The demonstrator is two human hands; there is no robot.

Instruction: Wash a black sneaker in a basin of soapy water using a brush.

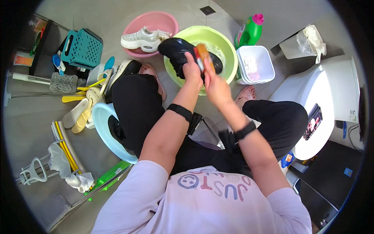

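A wet black shoe is tilted over a light green basin that holds sudsy water. My left hand grips the shoe near its opening, thumb on top. In my right hand, blurred, is a scrub brush with an orange-brown back, held against the shoe. A red-and-white patch shows between the two hands; I cannot tell whether it belongs to the shoe or the brush. The bristles are hidden.
Left of the green basin, a pink basin holds white sneakers. A blue basin with something black stands by my left leg. To the right are a green detergent bottle, a white tub and a toilet lid bearing a phone.
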